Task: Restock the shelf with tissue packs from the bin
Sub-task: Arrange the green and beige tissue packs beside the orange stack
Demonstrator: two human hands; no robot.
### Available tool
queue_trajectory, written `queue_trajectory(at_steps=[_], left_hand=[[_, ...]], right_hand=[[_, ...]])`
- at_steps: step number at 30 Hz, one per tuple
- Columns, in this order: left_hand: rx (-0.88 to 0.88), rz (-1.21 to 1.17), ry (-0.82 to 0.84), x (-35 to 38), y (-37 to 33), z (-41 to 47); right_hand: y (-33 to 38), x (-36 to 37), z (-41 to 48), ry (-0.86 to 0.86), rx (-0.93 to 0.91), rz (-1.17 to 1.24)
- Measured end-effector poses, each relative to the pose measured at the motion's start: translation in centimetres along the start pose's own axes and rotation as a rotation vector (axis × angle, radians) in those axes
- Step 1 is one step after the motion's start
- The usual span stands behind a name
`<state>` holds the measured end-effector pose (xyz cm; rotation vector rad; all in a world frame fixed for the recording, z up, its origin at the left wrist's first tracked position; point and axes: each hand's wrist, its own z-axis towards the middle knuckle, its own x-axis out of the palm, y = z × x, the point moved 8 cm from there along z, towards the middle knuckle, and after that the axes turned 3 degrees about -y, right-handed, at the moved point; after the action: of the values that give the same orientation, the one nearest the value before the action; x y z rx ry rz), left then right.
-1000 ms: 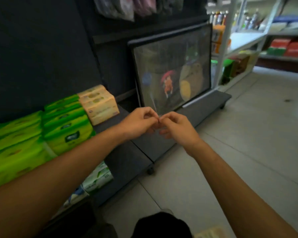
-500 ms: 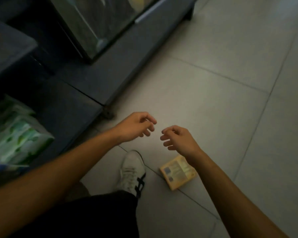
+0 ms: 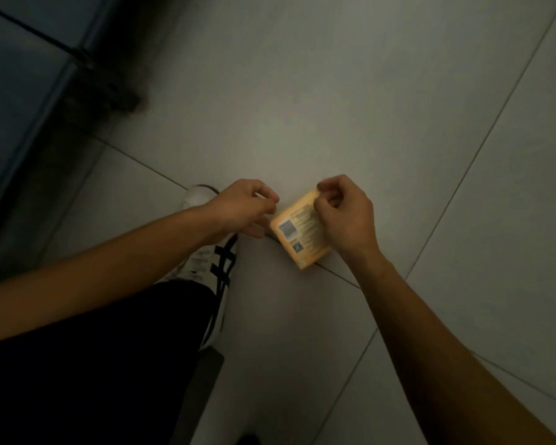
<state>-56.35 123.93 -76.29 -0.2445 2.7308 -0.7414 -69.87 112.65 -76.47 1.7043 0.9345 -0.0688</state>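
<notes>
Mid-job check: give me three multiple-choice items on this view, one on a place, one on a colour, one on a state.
1. Where is the pack?
A. on the floor, beside the shoe
B. on a shelf
C. in a bin

2. What colour is it?
A. green
B. yellow
C. blue

3. How does it lie?
A. standing on end
B. flat, printed face up
C. torn open, tissues spilled

Answers:
1 A: it rests on grey tile next to the white shoe.
2 B: its wrapper is yellow.
3 B: its broad face with blocks of print faces the camera.
</notes>
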Motion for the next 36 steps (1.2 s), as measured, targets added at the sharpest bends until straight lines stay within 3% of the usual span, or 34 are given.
queue_trajectory(at_steps=[3, 6, 10, 14, 18, 20, 26, 36], left_hand=[[-0.052, -0.025, -0.024, 0.0, 1.0, 0.3], [-0.115, 0.035, 0.032, 0.9, 2.2, -0.5], [-0.219, -0.018, 0.247, 3.4, 3.8, -1.9], [-0.209, -0.073, 0.265, 3.5, 2.4, -1.7], [-0.136, -0.04, 0.147, 0.6, 0.9, -2.7], [-0.112, 0.003, 0.078, -1.5, -0.3, -3.6], [0.042, -0.176, 0.022, -6.7, -5.1, -10.0], [0.361, -0.334, -0.372, -18.5, -7.5, -26.4]], right_hand=[[0.2, -0.3, -1.3, -0.111, -0.082, -0.108], [0.4, -0.2, -2.5, -0.232, -0.162, -0.383], [-0.8, 0.1, -2.6, -0.248, -0.051, -0.377], [-1.3, 0.8, -2.5, -0.212, 0.096, -0.341], [0.0, 0.6, -2.1, -0.145, 0.288, -0.225], [1.5, 0.1, -1.6, -0.107, 0.296, -0.114], [9.5, -1.2, -3.3, -0.097, 0.092, 0.205], [26.0, -2.1, -10.7, 0.099, -0.106, 0.496]])
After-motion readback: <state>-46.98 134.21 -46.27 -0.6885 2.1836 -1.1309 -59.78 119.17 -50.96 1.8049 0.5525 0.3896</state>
